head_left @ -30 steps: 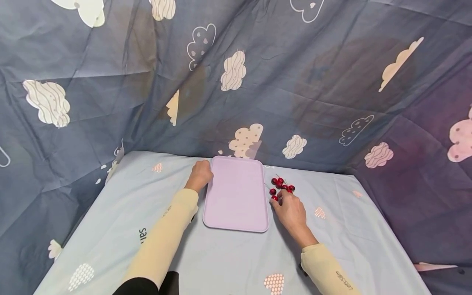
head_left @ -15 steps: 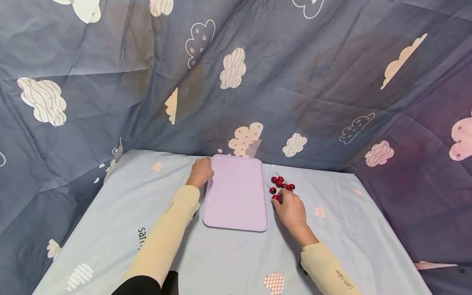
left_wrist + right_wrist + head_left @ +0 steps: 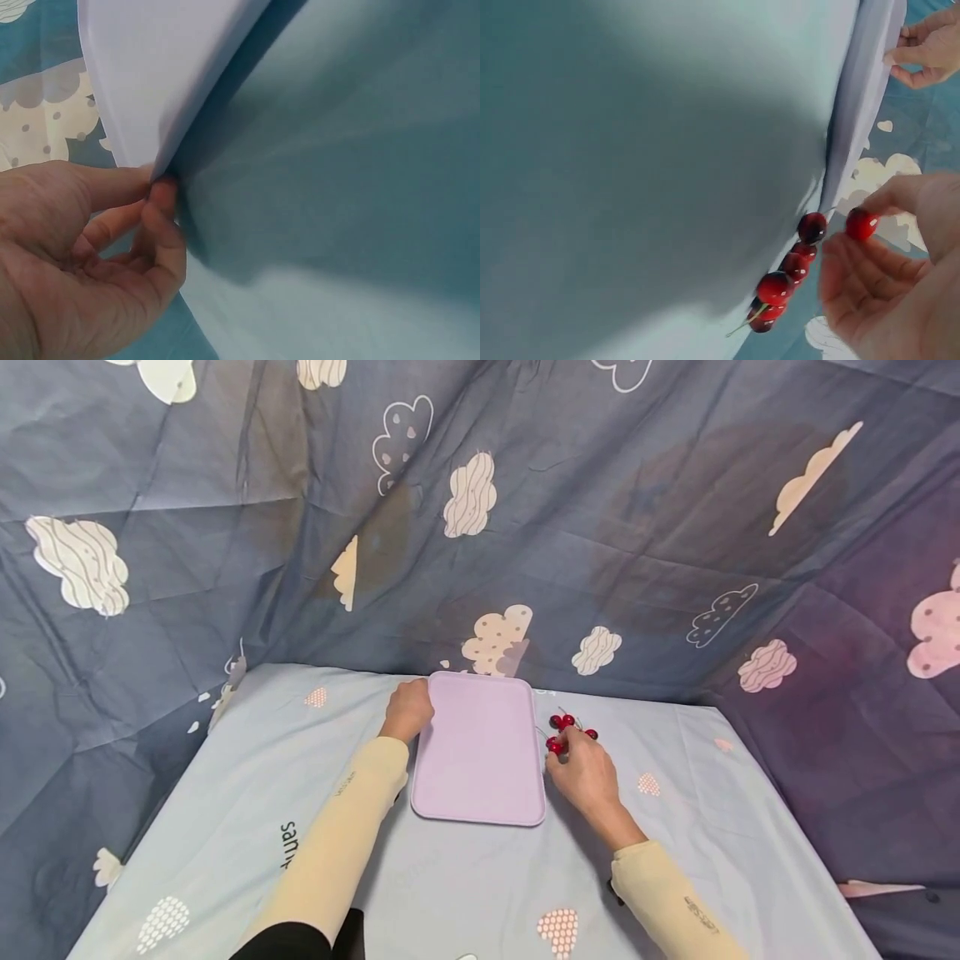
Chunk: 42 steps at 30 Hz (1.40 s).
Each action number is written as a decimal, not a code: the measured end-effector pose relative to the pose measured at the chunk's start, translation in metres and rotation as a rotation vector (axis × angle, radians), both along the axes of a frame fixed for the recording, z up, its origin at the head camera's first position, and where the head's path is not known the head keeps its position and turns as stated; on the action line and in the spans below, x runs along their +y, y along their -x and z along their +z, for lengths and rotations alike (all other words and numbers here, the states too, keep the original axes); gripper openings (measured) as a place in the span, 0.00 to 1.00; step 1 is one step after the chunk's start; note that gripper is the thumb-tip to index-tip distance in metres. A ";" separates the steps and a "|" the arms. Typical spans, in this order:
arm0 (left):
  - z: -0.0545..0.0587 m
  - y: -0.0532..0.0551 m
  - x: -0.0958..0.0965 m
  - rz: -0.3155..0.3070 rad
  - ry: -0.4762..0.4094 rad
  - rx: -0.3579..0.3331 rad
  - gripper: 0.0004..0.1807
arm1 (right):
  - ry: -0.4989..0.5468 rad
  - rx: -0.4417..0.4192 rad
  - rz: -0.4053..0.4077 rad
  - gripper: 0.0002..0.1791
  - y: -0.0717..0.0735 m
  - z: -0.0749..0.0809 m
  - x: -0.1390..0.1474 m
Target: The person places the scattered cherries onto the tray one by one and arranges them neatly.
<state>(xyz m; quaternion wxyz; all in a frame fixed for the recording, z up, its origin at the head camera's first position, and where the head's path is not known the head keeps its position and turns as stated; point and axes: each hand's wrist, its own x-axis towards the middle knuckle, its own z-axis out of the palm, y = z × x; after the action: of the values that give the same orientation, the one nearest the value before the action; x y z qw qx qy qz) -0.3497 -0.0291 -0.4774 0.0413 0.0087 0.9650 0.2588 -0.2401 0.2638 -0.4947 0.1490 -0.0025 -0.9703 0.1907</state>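
A pale purple rectangular tray [image 3: 480,752] lies on the cloth, and my left hand [image 3: 410,708] grips its far left edge. The left wrist view shows that thumb and fingers [image 3: 161,196] pinching the tray's rim. Just past the tray's right side, my right hand [image 3: 587,770] holds a red cherry [image 3: 861,223] between thumb and fingers, slightly above the cloth. Several more dark red cherries [image 3: 775,288], some with thin green stems, lie in a loose cluster beside the fingertips. In the head view the right hand partly hides the cluster [image 3: 557,722].
A light blue cloth [image 3: 450,893] with printed hearts covers the table. Dark blue fabric [image 3: 570,527] with cloud prints hangs right behind the table's back edge and along both sides.
My right hand has shifted a little away from me and to the left, bringing the pinched cherry up close to the stemmed one by the tray. My left hand stays on the tray's edge.
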 end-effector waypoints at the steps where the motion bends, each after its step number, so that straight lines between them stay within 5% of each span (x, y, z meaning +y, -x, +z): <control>1: 0.000 0.000 0.000 0.002 0.006 0.000 0.17 | 0.011 0.003 0.031 0.09 0.003 0.002 -0.003; 7: 0.000 0.000 0.001 0.011 0.019 -0.017 0.17 | 0.042 -0.014 0.202 0.09 0.023 0.006 -0.021; 16: -0.002 0.003 0.006 0.036 -0.020 -0.054 0.20 | 0.056 0.004 0.307 0.10 0.063 0.010 -0.045; 27: -0.003 0.007 0.002 0.050 0.017 -0.063 0.20 | 0.043 -0.040 0.292 0.10 0.105 0.009 -0.076; 35: 0.001 0.009 -0.001 0.054 0.047 -0.135 0.22 | 0.013 -0.180 0.230 0.11 0.129 0.006 -0.088; 42: -0.004 0.007 0.001 0.057 0.060 -0.106 0.21 | -0.059 -0.271 0.205 0.09 0.139 0.005 -0.097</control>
<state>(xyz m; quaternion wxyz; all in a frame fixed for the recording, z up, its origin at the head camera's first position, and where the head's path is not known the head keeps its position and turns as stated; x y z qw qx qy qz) -0.3563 -0.0282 -0.4819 0.0851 -0.0337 0.9686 0.2310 -0.3786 0.1665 -0.4895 -0.0034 0.0751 -0.9819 0.1740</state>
